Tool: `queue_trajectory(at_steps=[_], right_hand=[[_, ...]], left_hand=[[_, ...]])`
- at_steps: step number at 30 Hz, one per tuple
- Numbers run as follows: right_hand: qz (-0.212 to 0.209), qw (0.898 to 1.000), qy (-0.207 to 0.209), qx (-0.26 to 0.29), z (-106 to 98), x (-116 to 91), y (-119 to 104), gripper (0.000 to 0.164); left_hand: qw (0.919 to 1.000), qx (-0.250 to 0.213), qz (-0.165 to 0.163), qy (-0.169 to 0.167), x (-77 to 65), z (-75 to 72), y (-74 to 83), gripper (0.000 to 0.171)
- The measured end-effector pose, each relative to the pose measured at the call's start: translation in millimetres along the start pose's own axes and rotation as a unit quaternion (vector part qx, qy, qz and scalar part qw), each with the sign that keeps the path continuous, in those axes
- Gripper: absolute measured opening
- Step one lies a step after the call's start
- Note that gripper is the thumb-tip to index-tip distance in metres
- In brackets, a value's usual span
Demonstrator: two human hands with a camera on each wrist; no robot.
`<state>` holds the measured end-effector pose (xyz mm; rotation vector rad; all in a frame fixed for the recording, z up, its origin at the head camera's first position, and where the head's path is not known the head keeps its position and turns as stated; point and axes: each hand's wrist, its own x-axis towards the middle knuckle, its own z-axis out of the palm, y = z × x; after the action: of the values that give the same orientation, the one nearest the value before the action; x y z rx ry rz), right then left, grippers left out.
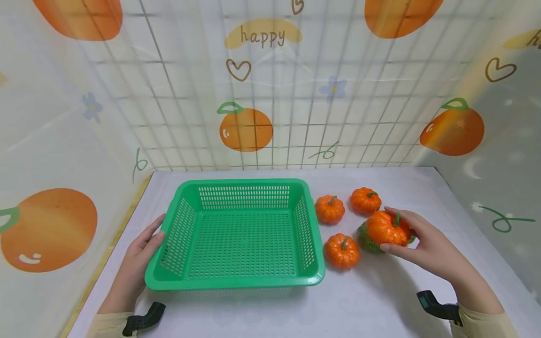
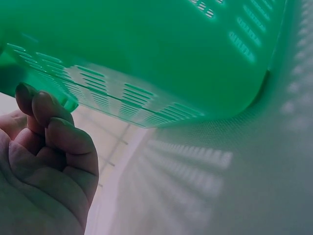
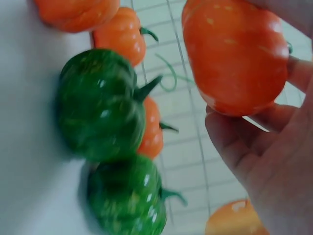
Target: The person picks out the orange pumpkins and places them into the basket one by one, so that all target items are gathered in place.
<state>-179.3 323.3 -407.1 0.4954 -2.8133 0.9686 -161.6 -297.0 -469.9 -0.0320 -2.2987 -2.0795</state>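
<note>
My left hand [image 1: 139, 251] grips the left rim of a green plastic basket [image 1: 234, 282], thumb and fingers at its edge. From below, the left wrist view shows those fingers [image 2: 73, 142] curled beside the slotted wall. An orange toy pumpkin [image 1: 384, 228] with a green stem is held between the thumb and fingers of my right hand [image 1: 431, 241], raised over the green pumpkins. Two green pumpkins, a nearer one [image 3: 100, 105] and another [image 3: 129, 198], sit on the table in the right wrist view; from the head they are mostly hidden under the held pumpkin.
Right of the basket stand three more orange pumpkins: one by its rim [image 1: 329, 209], one farther back [image 1: 365, 201] and one nearer [image 1: 342, 252]. A white table [image 1: 338, 310] lies beneath. A wire grid behind printed sheeting [image 1: 291, 136] closes off the back.
</note>
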Motion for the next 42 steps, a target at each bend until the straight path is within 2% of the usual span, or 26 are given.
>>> queue_trajectory(at_steps=[3, 12, 22, 29, 36, 42], right_hand=[[-0.008, 1.0, -0.01, 0.002, 0, 14, -9, 0.075], [-0.042, 0.998, -0.05, 0.001, 4, 55, -38, 0.08], [-0.089, 0.991, -0.1, 0.013, 13, 94, -75, 0.077], [-0.12, 0.984, -0.132, 0.023, 28, 119, -98, 0.082], [-0.151, 0.976, -0.155, -0.02, 51, 143, -120, 0.089], [-0.177, 0.969, -0.171, -0.023, 70, 161, -138, 0.086]], left_hand=[[1.0, -0.006, -0.004, 0.0, -1.0, -0.1, 0.0, 0.054], [0.9998, 0.017, 0.004, 0.007, -0.3, 1.6, 0.2, 0.054], [0.9997, 0.02, -0.002, 0.011, -1.0, 1.8, 0.4, 0.055], [0.9998, 0.015, -0.003, 0.01, 0.6, 1.6, 0.1, 0.055], [0.9997, 0.012, -0.015, 0.014, 1.4, 1.1, 0.1, 0.054], [0.9998, 0.012, -0.011, 0.01, 0.6, -0.2, -1.3, 0.054]])
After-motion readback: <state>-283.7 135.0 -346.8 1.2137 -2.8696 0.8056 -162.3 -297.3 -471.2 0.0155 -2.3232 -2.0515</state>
